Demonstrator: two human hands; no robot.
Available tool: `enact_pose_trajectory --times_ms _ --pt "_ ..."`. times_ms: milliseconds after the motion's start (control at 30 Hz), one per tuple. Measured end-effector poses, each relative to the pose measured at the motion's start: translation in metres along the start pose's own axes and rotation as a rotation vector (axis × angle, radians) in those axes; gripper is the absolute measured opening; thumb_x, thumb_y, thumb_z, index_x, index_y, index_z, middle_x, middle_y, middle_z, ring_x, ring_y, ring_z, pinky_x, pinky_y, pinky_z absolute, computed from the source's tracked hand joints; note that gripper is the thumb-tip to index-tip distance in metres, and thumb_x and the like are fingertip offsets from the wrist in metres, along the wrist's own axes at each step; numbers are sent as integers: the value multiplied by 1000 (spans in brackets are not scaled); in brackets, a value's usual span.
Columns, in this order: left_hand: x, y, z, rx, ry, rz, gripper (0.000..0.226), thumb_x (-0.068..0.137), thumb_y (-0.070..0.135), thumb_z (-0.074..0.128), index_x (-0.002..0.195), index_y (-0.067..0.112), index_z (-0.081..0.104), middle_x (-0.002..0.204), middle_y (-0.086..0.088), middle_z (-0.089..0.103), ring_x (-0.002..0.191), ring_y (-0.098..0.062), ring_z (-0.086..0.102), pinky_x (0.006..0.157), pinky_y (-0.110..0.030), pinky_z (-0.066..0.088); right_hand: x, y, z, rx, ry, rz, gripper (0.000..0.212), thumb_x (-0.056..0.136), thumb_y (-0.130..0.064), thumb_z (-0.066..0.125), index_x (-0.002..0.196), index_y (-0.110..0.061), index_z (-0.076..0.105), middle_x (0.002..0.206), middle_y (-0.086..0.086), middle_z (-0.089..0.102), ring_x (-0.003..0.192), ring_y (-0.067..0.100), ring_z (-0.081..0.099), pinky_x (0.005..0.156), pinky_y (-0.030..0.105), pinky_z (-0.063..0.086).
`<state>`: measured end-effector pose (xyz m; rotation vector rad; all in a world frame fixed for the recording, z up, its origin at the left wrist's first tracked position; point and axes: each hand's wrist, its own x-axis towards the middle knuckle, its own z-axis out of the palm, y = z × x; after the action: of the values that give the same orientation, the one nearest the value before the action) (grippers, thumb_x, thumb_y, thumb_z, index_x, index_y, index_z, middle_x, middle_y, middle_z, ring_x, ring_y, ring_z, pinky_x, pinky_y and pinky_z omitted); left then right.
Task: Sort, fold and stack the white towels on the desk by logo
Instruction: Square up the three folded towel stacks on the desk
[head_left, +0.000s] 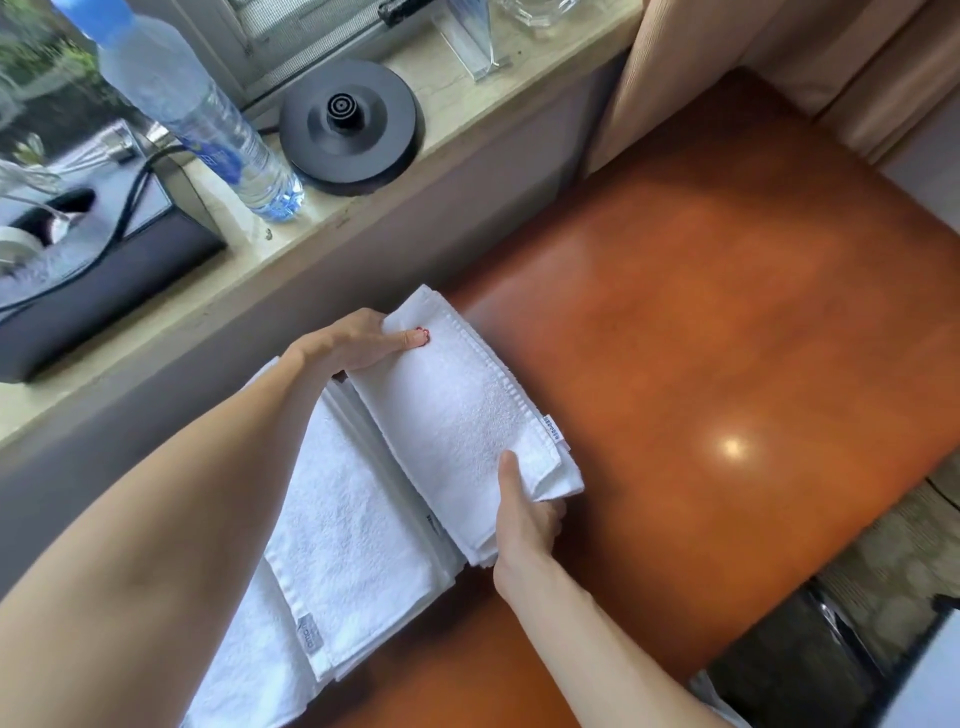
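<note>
head view. a folded white towel (457, 415) lies slantwise at the middle of the frame, over the left part of an orange-brown desk (727, 312), held at both ends. the left hand (353, 343) grips the far end: the thumb, with a red nail, lies flat on top, and the fingers curl round the far-left edge, mostly hidden. the right hand (524, 530) grips the near end: the thumb presses on top and the fingers curl under the layers. a small white tag (555, 431) with blue print sticks out from the towel's right edge. the towel's left edge overlaps the right edge of a stack (353, 535) of white towels, which lies on the near-left part of the desk, partly beneath the left forearm. a grey label (306, 631) shows at the stack's near corner; its lettering is too small to read. whether the towel's right side touches the desk cannot be told. a bright spot of light reflects off the desk to the right of the towel. a stone sill (467, 114) runs along the desk's far-left side. on it stand a black kettle base (350, 132), a clear bottle (192, 109) with a blue cap just left of it, and a dark box (104, 275) at far left. a beige curtain (701, 67) hangs at the far right.
</note>
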<state>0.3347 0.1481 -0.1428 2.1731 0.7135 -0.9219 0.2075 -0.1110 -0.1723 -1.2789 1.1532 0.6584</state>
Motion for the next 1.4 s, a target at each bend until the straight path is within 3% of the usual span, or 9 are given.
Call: enact_pose_trajectory --times_ms 167,300,500,567,700,933,1067,1200,1400 --pt "6 -2 -7 -17 -7 2 87 53 92 65 103 21 75 102 -5 77 95 -29 74 86 -56 61 6 -2 -3 -33 -55 28 97 70 -63 88 139 -18 38 135 2 51 117 24 58 76 33 52" --pt "9 -3 -4 -17 -28 6 82 60 89 67 104 20 76 100 -4 78 93 -29 75 87 -58 61 8 6 3 -80 -2 31 102 71 -66 85 148 -18 37 144 7 41 128 29 52 104 46 49" --pt "9 -4 0 -31 -49 -4 79 56 90 70 101 26 77 97 1 80 92 -24 77 89 -54 61 8 -5 -1 -11 -17 -23 93 59 -63 93 127 -20 46 126 -2 57 109 18 63 87 34 51" --pt "12 -7 7 -66 -19 36 63 67 83 73 97 28 77 91 6 80 82 -15 77 71 -37 65 8 -4 1 -57 11 2 109 55 -69 92 135 -17 41 131 -1 50 117 22 57 95 39 51" --pt "13 -5 17 -56 94 114 40 83 69 71 92 30 74 67 28 70 58 5 68 37 -9 39 10 1 2 -86 69 18 121 57 -70 91 145 -10 34 142 7 45 130 29 51 109 49 48" --pt "16 -7 13 -22 -99 25 84 50 86 80 108 26 74 101 6 79 92 -18 76 90 -40 59 2 7 -5 -60 44 59 115 59 -65 92 142 -11 33 139 9 48 123 30 54 103 46 49" --pt "22 -1 14 133 -54 -79 119 26 98 73 109 13 62 102 -1 67 95 -23 65 79 -38 52 4 3 -8 -23 -2 86 102 59 -64 94 127 -15 35 125 6 57 106 25 60 93 43 52" --pt "29 -7 18 134 -40 -114 135 23 98 73 125 11 61 115 -3 65 108 -27 61 92 -41 50 6 3 -12 33 -44 74 89 59 -59 96 126 -13 57 105 -6 70 87 7 65 65 23 48" --pt "37 -7 20 188 -31 -119 123 26 99 73 114 14 65 112 -1 68 106 -25 64 99 -42 50 16 11 -16 62 -99 68 58 62 -56 95 104 -23 72 79 -19 77 65 -1 72 55 15 51"
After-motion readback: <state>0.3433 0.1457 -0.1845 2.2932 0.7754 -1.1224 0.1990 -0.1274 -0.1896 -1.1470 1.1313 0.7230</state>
